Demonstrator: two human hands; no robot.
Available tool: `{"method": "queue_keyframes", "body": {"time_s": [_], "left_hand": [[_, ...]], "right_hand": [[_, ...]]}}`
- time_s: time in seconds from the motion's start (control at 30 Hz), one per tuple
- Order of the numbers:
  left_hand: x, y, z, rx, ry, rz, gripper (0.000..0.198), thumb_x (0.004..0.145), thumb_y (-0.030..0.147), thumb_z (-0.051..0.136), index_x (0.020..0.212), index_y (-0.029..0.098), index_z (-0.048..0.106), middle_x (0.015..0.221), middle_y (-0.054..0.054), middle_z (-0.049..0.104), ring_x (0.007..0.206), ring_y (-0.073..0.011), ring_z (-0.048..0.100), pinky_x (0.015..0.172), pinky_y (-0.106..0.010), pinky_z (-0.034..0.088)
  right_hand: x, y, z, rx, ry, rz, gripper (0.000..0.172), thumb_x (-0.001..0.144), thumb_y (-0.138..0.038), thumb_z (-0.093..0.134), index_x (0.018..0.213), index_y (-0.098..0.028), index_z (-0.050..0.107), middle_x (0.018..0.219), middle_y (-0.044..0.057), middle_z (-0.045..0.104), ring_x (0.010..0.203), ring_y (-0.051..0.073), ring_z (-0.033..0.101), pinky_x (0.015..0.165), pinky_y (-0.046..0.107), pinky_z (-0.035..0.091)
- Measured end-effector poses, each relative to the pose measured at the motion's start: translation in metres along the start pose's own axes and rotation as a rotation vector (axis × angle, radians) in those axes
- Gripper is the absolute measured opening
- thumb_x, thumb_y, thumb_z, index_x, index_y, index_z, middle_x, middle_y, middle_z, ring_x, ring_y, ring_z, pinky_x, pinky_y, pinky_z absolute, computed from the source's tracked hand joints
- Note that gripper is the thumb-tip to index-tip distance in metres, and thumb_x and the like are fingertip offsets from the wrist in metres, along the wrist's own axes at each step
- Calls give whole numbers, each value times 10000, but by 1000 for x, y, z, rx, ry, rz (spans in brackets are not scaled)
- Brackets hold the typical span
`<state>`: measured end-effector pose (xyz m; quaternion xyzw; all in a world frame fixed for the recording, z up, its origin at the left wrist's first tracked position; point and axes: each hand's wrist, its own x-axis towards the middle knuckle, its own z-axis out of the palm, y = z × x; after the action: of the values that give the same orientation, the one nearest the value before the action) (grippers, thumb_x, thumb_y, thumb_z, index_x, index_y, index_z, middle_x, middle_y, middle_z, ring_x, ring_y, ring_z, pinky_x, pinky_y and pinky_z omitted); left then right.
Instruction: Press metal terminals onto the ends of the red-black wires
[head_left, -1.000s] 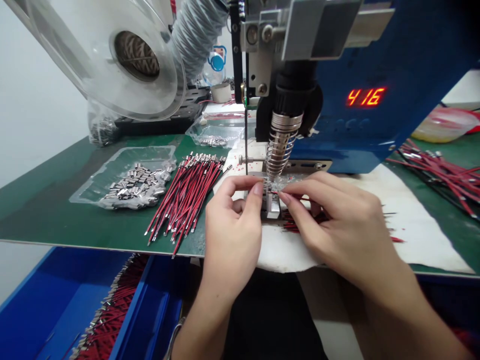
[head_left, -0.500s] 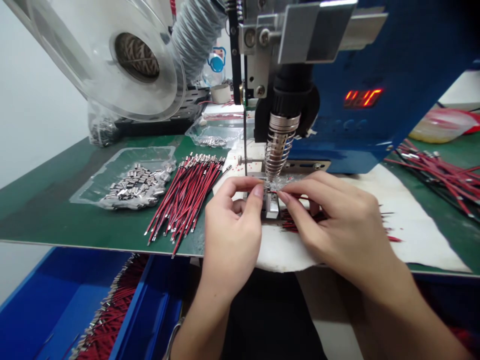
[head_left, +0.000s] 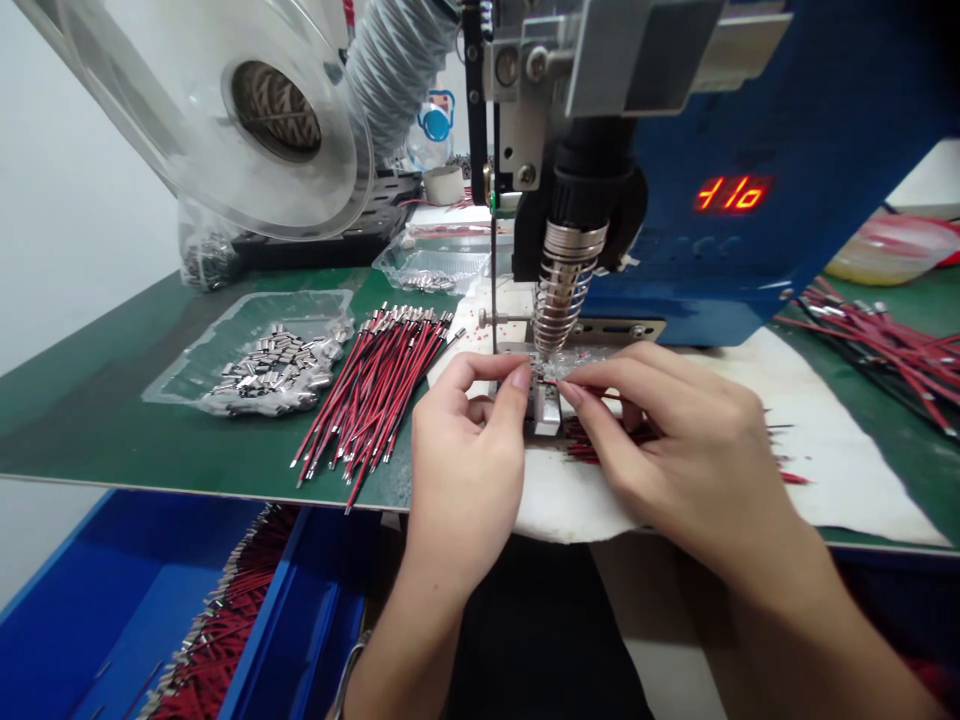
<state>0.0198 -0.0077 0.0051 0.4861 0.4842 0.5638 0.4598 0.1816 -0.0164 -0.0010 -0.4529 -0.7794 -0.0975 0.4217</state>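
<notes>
My left hand (head_left: 476, 440) pinches at the left side of a small metal fixture (head_left: 547, 412); what its fingertips hold is too small to make out. From the right, my right hand (head_left: 667, 430) grips a thin red wire (head_left: 551, 381) between thumb and forefinger, with the wire's end over the fixture. Just above the fingertips hangs the spring-wrapped tip (head_left: 566, 285) of the blue machine (head_left: 720, 270). More red and black wires (head_left: 581, 440) lie on white paper (head_left: 817, 430), partly under my right hand.
On the green table (head_left: 90, 430), a clear tray (head_left: 180, 372) of metal parts stands left of a bundle of red wires (head_left: 375, 390). A blue bin (head_left: 135, 590) sits below the edge. More wires (head_left: 885, 345) lie at right; a reel (head_left: 180, 120) hangs upper left.
The red display on the machine shows different characters. The view has shifted slightly, while both hands keep nearly the same pose at the fixture.
</notes>
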Motion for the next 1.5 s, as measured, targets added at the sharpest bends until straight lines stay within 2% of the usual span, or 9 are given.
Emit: {"method": "queue_keyframes", "body": {"time_s": [0.3,0.53,1.1,1.33,1.5], "left_hand": [[1,2,-1,-15,-37,11,64,948,233,752,913,188,723,614,61,560,431,-41,357,436,-191,332],[0,2,-1,16,-29,20,65,965,197,698,908,185,669,775,23,677,438,-21,387,418,-184,317],[-2,3,1,15,-10,30,79,927,186,718,874,186,661,661,43,597,424,-39,362,405,-191,296],[-1,2,2,0,6,20,72,937,189,709,879,193,667,676,38,607,428,-38,348,411,-187,303],[0,1,2,13,6,21,59,932,200,731,890,198,689,687,24,617,477,-64,431,444,-192,343]], "right_hand": [[-2,2,3,1,29,-7,103,1037,-182,672,965,-178,745,851,31,741,748,163,684,660,315,495],[-2,3,3,11,31,2,90,1034,-181,677,962,-193,731,847,27,737,755,166,684,652,317,489],[-2,2,2,21,25,12,113,1031,-187,667,956,-179,751,841,37,742,749,171,696,667,310,485],[-2,2,3,23,33,7,105,1023,-170,679,945,-170,749,829,27,730,740,154,673,672,301,473],[-1,1,2,31,35,17,111,1031,-185,667,948,-195,739,835,25,736,739,169,683,671,312,484]]}}
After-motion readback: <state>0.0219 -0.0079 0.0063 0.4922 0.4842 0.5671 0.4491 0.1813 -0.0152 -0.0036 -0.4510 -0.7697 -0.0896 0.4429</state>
